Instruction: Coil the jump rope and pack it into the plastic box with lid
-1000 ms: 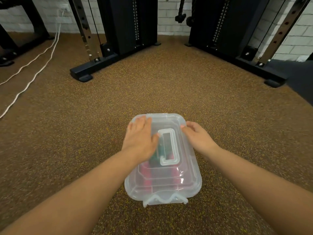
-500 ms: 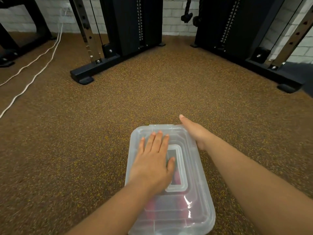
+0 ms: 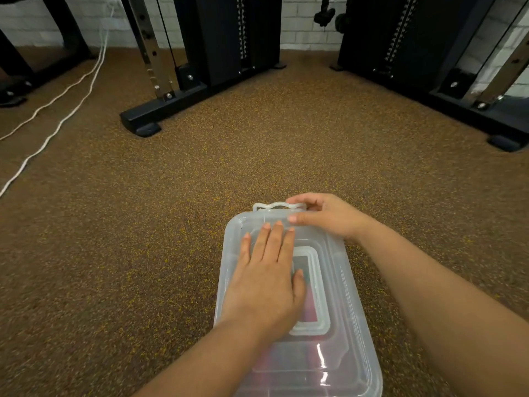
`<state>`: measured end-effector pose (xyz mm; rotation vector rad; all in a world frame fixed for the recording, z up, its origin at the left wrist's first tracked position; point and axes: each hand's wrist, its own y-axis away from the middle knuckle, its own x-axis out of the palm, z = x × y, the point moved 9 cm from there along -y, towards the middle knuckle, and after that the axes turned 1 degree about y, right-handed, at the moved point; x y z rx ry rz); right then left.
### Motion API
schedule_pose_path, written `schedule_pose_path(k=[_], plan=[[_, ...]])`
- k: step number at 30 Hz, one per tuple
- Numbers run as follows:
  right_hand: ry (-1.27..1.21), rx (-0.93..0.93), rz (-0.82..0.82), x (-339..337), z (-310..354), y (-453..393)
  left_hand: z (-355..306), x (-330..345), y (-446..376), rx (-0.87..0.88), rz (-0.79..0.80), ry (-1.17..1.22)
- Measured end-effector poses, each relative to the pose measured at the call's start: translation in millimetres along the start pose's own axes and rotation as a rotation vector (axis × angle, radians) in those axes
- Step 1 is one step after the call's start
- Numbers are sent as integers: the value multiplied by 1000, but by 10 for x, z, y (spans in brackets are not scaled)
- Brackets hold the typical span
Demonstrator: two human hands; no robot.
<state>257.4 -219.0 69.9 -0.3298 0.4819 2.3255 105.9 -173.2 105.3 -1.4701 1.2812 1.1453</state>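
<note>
Since 0.5 s ago the left hand (image 3: pixel 264 279) stays flat and open on the lid (image 3: pixel 337 285), while the right hand (image 3: pixel 323 214) has moved to the far clasp (image 3: pixel 274 207), fingers pinching it. Pink and dark shapes, probably the rope (image 3: pixel 310 310), show inside the box (image 3: pixel 226 270), so latching looks like the last step.

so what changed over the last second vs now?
The right hand left the lid's right edge, went to the far end and now pinches the latch there. The left hand shifted from the far left part of the lid to lie flat mid-lid. The view drifted, so the box sits lower in frame. Unchanged: lid on, pinkish contents inside, box on the floor.
</note>
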Motion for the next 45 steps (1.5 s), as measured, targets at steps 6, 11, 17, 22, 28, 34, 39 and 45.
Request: schedule_pose_path(k=[6, 11, 17, 22, 28, 34, 39, 45], plan=[[549, -203, -130, -44, 249, 105, -6, 32, 2, -9, -23, 8], [644, -291, -189, -24, 363, 167, 5, 47, -8, -13, -73, -34], [650, -273, -257, 24, 385, 299, -20, -14, 16, -19, -54, -19], [677, -182, -217, 142, 268, 622, 36, 3, 10, -37, -25, 39], [586, -125, -200, 43, 150, 1200, 4, -79, 84, -38, -79, 213], [500, -47, -169, 112, 39, 1553, -200, 24, 289, -49, 58, 162], [436, -16, -187, 155, 51, 1639, -271, 108, 317, -191, 106, 171], [397, 3, -215, 106, 95, 1652, -248, 37, 282, -232, 126, 140]])
